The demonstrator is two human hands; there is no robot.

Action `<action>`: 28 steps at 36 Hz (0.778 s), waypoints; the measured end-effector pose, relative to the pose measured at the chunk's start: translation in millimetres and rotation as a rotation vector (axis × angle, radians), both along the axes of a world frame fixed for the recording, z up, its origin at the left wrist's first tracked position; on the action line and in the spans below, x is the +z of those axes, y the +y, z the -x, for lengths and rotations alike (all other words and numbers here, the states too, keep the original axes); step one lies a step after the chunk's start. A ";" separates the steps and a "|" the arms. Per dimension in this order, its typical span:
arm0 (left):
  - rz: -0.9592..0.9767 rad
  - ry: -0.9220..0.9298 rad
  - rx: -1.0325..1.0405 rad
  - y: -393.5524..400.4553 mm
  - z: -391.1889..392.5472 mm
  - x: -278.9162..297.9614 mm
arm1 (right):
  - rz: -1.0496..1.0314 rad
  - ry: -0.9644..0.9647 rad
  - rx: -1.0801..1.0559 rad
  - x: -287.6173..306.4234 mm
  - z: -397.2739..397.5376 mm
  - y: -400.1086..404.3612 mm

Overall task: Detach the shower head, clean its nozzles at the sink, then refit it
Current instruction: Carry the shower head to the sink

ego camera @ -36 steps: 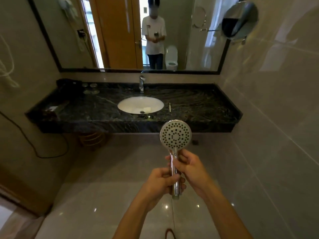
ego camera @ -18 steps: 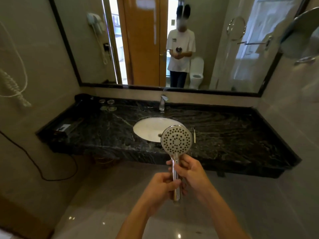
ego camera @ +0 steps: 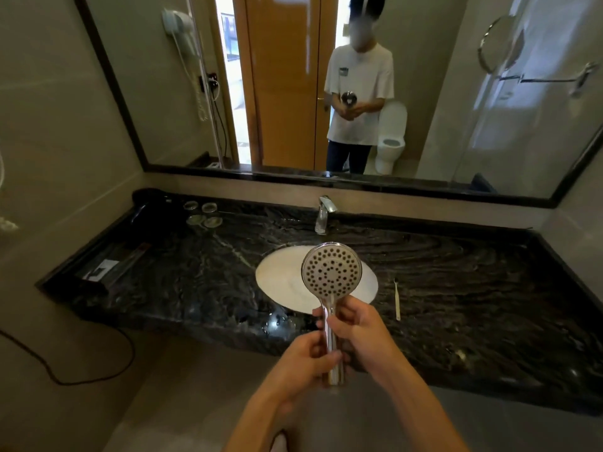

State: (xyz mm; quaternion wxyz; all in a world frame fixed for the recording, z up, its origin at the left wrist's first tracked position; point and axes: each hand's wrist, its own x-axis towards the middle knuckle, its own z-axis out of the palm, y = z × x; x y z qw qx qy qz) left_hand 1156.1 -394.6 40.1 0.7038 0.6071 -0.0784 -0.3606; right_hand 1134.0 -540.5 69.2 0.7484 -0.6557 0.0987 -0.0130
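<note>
Both forearms are bare from the lower edge of view up to the left hand (ego camera: 305, 357) and right hand (ego camera: 355, 331), with no sleeve, watch, ring or glove showing. In the mirror (ego camera: 107, 83) the same person wears a white short-sleeved T-shirt with a small dark patch on the chest and dark trousers. A dark device sits on top of the head in the mirror, and the sleeves there end above the elbows.

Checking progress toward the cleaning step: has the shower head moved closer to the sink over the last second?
Yes. The shower head now overlaps the sink; earlier it hung below the counter's front edge.
</note>
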 end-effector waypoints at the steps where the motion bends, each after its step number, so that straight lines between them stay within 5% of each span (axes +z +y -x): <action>1: 0.003 0.014 0.003 -1.7 -13.0 -3.5 | 0.005 0.003 0.003 -2.5 -12.5 -1.1; 17: -0.002 0.141 -0.078 -23.8 -230.4 -41.2 | 0.059 0.078 -0.057 -31.3 -222.5 -17.8; 28: -0.102 0.203 -0.070 -35.5 -290.2 -85.7 | 0.004 0.240 -0.050 -77.8 -291.2 -27.5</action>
